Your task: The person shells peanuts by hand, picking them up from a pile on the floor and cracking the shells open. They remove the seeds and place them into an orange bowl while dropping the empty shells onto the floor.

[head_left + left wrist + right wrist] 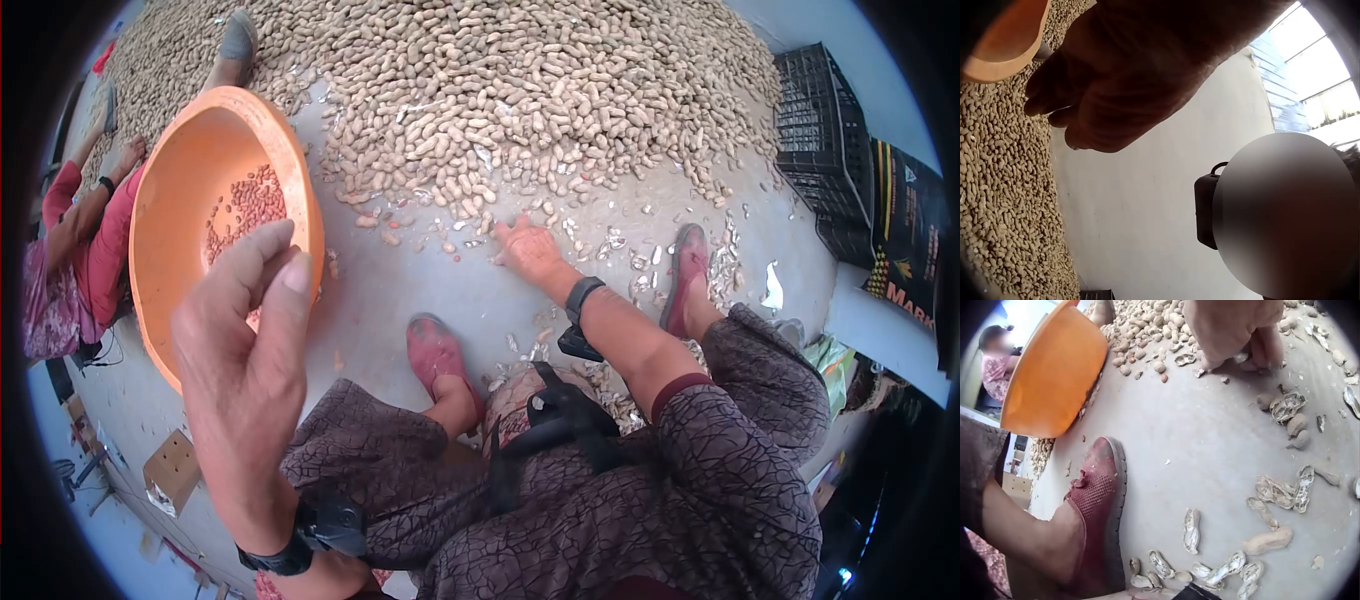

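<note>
My left hand (245, 340) is raised in front of the orange basin (165, 160), fingers curled in and thumb tip close to the index finger; nothing shows between them. Seen from the left wrist, the hand (1122, 81) is dark against the wall. Red shelled peanut kernels (245, 210) lie inside the basin. Down on the floor, at the near edge of the heap of unshelled peanuts (560, 90), is my right hand (535, 255). In the right wrist view its fingers (1266, 347) point down and pinch a pale peanut (1242, 356), mostly hidden by the hand.
Empty shells (1275, 490) litter the concrete floor (380, 275) around my red shoes (437, 350). A black crate (815, 140) stands by the wall at right, beside a black printed sack (905, 235). Another person (85, 240) sits left of the basin. A cardboard box (172, 468) lies lower left.
</note>
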The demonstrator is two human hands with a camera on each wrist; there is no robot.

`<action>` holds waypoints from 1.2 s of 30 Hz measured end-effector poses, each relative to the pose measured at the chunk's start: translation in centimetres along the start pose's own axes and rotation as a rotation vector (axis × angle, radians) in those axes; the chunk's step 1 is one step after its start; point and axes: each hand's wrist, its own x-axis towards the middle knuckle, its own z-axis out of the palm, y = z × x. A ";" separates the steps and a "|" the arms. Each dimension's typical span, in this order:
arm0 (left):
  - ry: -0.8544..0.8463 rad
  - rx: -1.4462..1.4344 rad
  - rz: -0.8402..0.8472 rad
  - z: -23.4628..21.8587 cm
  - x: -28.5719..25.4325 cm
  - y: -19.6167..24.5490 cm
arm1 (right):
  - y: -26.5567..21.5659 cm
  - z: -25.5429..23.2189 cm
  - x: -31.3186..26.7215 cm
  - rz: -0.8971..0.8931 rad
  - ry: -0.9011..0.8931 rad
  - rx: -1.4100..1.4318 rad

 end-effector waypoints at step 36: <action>-0.098 0.137 0.193 1.0 -1.3 2.2 | 0.7 -0.6 -0.2 0.142 -0.048 0.742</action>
